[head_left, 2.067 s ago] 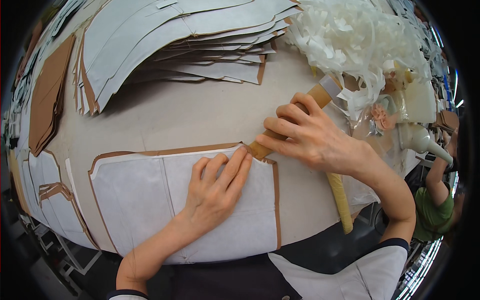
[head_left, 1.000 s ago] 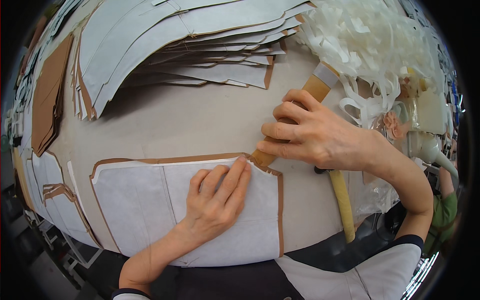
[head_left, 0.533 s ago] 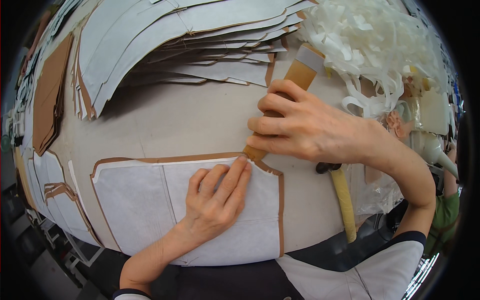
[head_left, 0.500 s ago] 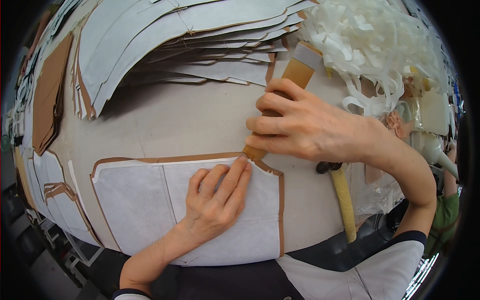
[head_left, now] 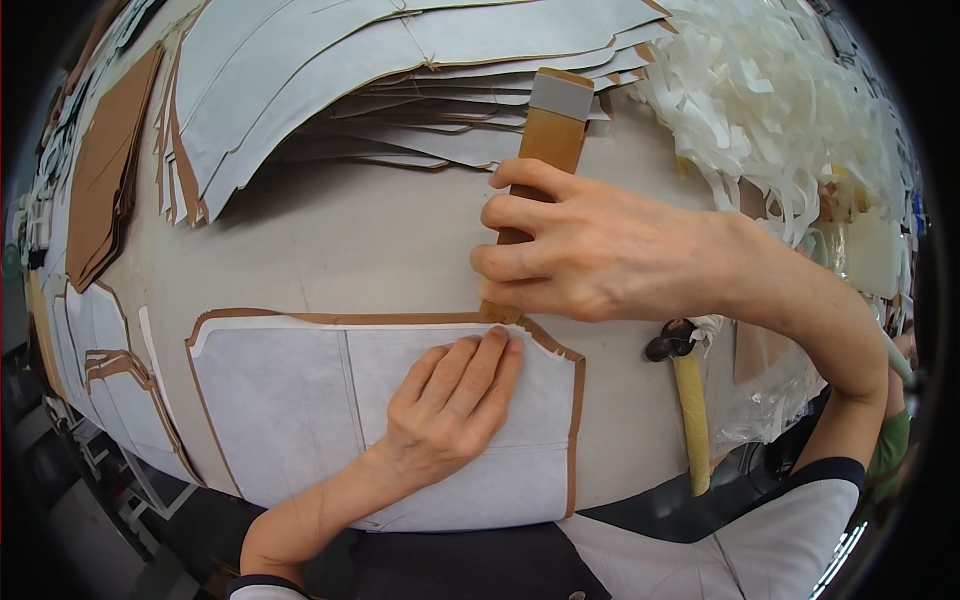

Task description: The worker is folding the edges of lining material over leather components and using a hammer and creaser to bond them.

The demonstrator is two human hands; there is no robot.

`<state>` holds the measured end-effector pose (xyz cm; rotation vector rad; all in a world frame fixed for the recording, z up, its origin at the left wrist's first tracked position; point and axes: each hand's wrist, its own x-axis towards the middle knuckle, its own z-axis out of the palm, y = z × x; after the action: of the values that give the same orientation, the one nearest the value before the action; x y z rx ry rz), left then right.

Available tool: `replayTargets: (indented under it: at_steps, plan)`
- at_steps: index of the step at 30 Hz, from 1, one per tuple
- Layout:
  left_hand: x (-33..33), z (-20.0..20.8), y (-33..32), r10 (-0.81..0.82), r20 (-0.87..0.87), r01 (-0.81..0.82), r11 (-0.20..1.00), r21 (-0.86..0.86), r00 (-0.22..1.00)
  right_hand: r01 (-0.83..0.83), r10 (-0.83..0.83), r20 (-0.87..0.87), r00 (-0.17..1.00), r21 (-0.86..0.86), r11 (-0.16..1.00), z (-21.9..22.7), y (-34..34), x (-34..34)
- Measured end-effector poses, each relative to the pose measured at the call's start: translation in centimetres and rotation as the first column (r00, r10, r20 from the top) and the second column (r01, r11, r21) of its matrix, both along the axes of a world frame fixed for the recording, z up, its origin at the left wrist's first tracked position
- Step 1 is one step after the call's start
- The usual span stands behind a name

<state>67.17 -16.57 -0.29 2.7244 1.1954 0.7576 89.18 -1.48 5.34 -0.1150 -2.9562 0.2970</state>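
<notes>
A leather panel [head_left: 270,420] with a white lining and a brown border lies flat at the near edge of the table. Over its upper right part my left hand [head_left: 445,405] rests with fingers stretched out, fingertips just inside the top border. My right hand [head_left: 580,245] is wrapped round a flat brown bar [head_left: 551,135] with a pale grey band near its far end. The bar's lower tip meets the panel's top border, just above my left fingertips. My right palm hides the bar's middle. Small notches show in the border at the upper right corner.
Stacked white-lined panels [head_left: 350,55] curve along the back, with brown pieces [head_left: 112,165] at the left. Smaller lined pieces [head_left: 120,400] lie near left. White strips [head_left: 770,100] heap at the back right. A hammer [head_left: 690,420] with a yellow-wrapped handle lies right of the panel.
The bar has swung more upright, its far end moving left. Its tip stays at the top border. My left hand is slightly further right, and the view has shifted a little.
</notes>
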Motion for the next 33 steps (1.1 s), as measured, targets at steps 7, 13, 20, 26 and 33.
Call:
replayTargets:
  at_steps: [7, 13, 20, 26, 33]
  plan:
    - [0.0, 0.2, 0.1, -0.001, 0.029, 0.0, 1.0, 0.023, 1.0, -0.019, 0.02, -0.038, 0.999, 0.025, 1.0, -0.6, 0.6, -1.9]
    - [0.0, 0.3, 0.2, 0.003, 0.055, -0.006, 0.999, 0.047, 0.998, 0.013, -0.007, -0.109, 0.994, 0.059, 0.998, -2.0, 0.9, -5.1]
    - [-1.9, 0.6, -0.4, -0.128, 0.138, 0.126, 0.992, 0.024, 0.982, 0.398, -0.449, -0.135, 0.883, -0.292, 0.87, -1.6, -3.1, -5.8]
    - [-12.9, 1.8, -2.3, 0.11, 0.174, -0.102, 0.993, -0.055, 0.979, 0.572, -0.567, -0.19, 0.802, -0.034, 0.82, -1.2, -4.9, -6.3]
    - [-23.5, 2.3, -1.9, 0.33, 0.117, -0.334, 0.942, 0.015, 0.937, 0.45, -0.595, -0.25, 0.764, -0.455, 0.768, -2.8, -5.9, -19.7]
